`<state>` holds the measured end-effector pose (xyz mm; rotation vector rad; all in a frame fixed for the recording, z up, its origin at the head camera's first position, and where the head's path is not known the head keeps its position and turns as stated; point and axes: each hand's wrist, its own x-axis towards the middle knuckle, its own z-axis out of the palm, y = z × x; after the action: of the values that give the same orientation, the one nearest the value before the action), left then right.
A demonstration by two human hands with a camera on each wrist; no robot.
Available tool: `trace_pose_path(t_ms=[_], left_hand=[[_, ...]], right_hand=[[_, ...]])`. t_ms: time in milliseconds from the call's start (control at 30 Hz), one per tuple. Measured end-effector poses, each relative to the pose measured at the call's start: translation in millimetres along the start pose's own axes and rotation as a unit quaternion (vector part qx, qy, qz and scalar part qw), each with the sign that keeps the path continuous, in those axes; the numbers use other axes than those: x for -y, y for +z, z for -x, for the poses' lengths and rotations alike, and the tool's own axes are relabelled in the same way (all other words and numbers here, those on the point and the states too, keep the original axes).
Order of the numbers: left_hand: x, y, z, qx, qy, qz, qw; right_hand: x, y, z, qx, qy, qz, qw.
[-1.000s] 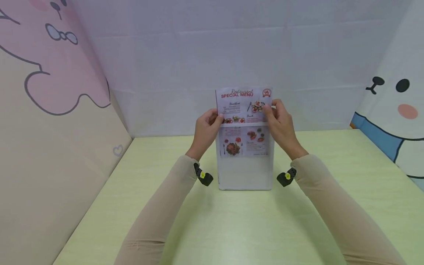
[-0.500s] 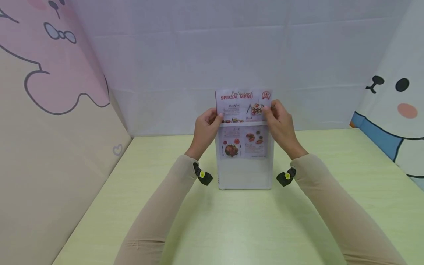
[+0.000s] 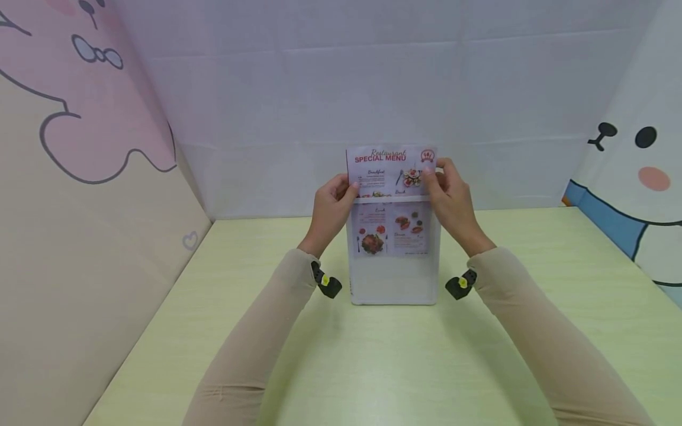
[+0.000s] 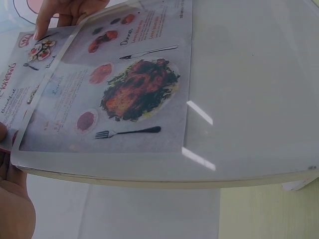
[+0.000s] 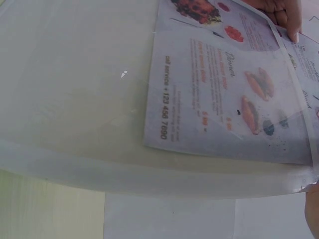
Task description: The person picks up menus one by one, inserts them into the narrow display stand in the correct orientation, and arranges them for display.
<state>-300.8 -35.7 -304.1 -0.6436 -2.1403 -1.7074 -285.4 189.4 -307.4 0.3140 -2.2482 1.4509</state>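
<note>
A printed restaurant menu (image 3: 394, 231) stands partly inside a clear acrylic sign holder (image 3: 394, 281), its top part sticking out above the holder's front rim. In the head view my left hand (image 3: 331, 204) pinches the menu's left edge at the holder's top corner, thumb in front. My right hand (image 3: 453, 201) grips the right edge, with its thumb on the printed side. Through the clear front, the left wrist view shows the lower menu (image 4: 134, 89) lying fairly flat. The menu's bottom edge sits well above the holder's base. Fingers behind the sheet are mostly hidden.
The holder stands upright on a pale wood-grain table (image 3: 373, 367). Behind it hangs a white cloth backdrop (image 3: 319, 106). Cartoon-printed panels rise at the left (image 3: 106, 236) and right (image 3: 639, 195). A small black wrist camera (image 3: 327, 283) is strapped at each sleeve cuff.
The menu has slid slightly down into the holder; its top and bottom edges both sit a little lower. Both hands have stayed at nearly the same spots.
</note>
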Motion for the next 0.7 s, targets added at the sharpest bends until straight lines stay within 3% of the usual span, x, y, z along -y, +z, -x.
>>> trace_pose_path(t_ms=[167,700], left_hand=[[-18.3,-1.0,7.0,0.005,0.001,-0.006,1.0000],[-14.2,-1.3,6.4,0.010,-0.006,0.010,0.9999]], right_hand=[[-0.3,-0.2,-0.4,0.001,0.001,0.003,1.000],[-2.1,1.5,-0.1,-0.026,-0.024,0.032,0.999]])
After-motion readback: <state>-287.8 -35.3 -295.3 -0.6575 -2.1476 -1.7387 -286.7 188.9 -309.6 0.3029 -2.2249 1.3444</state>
